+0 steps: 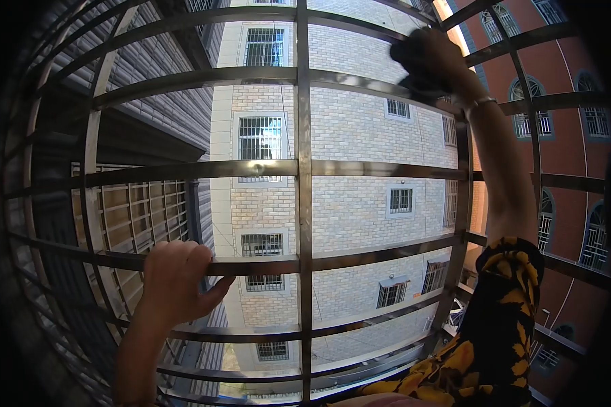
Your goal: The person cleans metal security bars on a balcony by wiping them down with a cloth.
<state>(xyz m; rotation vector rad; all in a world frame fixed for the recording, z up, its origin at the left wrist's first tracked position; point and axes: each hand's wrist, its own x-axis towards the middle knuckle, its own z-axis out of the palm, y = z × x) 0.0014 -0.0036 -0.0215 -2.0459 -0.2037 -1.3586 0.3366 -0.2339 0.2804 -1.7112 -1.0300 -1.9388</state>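
My left hand [171, 279] is wrapped over a horizontal metal bar [258, 265] at the lower left, thumb below it. Raised at the upper right, my right hand [449, 55] grips a dark, bunched cloth [414, 60]. The cloth lies against the window grille near an upper crossbar [360, 83], left of a corner post [464, 146]. My right fingers are partly hidden by the cloth and shadow. A bracelet [480, 103] circles my right wrist, and the sleeve [506, 305] is black with yellow patterning.
Metal bars surround me on the front, left and right, with a vertical bar [303, 203] in the middle. Beyond stand a pale brick building [360, 142] with barred windows, a red building [563, 149] on the right and grey corrugated siding [153, 88] on the left.
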